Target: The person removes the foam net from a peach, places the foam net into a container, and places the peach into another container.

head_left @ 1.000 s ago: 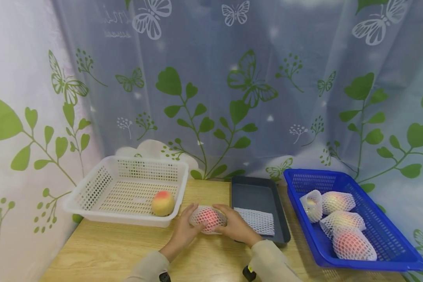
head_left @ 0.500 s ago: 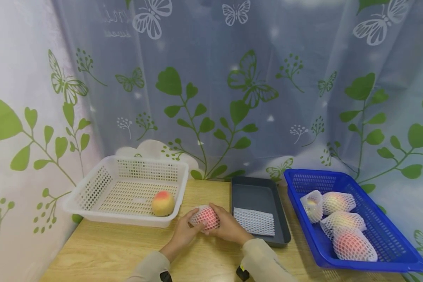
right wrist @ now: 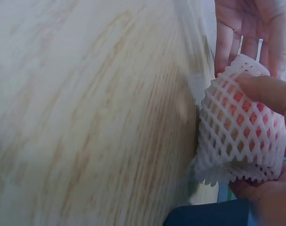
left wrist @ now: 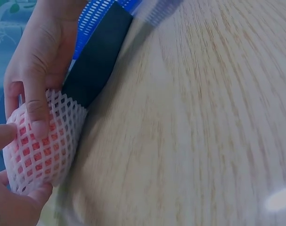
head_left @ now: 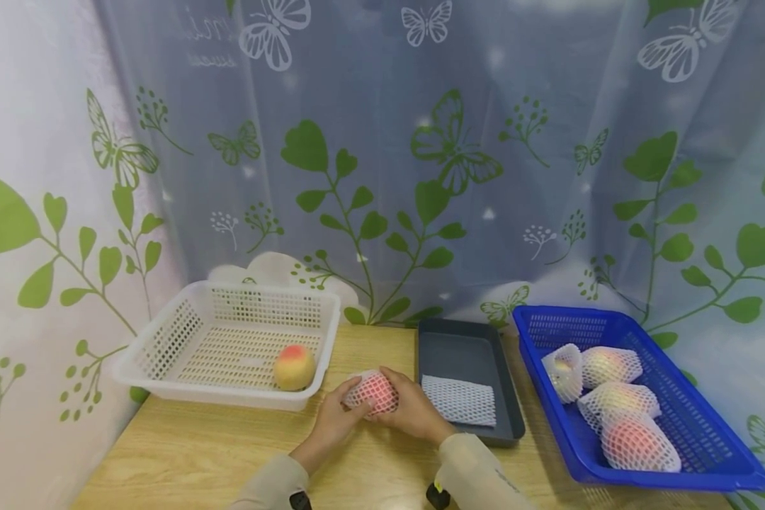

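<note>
Peach (head_left: 380, 393), red under white mesh (left wrist: 69, 127); left hand (head_left: 333, 414) and right hand (head_left: 416, 412) curl round it.

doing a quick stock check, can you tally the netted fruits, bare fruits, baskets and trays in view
Netted fruits: 5, one held and four in the blue basket
Bare fruits: 1, in the white basket
Baskets: 2, one white and one blue
Trays: 1, dark
Total: 9

There are two baskets (head_left: 229, 396), one tray (head_left: 462, 350), five netted peaches (head_left: 380, 394) and one bare peach (head_left: 295, 369)
</note>
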Tool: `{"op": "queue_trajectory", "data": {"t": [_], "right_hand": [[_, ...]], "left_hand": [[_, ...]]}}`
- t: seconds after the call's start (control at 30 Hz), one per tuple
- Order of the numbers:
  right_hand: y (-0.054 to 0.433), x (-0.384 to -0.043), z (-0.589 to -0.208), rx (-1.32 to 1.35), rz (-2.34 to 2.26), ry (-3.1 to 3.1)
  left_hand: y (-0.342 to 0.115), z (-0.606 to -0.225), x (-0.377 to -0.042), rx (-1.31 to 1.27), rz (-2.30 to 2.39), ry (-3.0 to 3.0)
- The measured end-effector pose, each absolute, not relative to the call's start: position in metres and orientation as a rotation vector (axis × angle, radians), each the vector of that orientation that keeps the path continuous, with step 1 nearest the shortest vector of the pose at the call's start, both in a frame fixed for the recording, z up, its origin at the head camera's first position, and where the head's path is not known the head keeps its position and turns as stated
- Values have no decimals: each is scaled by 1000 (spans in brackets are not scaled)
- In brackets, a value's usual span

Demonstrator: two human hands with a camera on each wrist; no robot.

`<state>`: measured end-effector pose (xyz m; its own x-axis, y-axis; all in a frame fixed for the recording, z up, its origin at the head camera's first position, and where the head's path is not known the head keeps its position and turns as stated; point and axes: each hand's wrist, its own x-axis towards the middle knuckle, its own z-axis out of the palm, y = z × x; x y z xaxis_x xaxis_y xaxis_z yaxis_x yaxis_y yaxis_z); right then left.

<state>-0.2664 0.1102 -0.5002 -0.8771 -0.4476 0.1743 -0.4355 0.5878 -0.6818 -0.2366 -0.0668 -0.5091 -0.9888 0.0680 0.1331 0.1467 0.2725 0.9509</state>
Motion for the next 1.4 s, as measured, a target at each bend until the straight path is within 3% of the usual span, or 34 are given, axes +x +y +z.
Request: {"op": "queue_trajectory", "data": {"t": [0.53, 1.13, 1.4], "right_hand": [[127, -260, -480, -725, -1492, 2735], [145, -253, -471, -662, -1517, 2749], [155, -247, -469, -616, -1627, 2712]], "left_hand": [[-51, -487, -235, -235, -2004, -2300], [-46, -473, -229, -383, -2105, -2241], [-55, -464, -229, -396, -1900, -2356]]}}
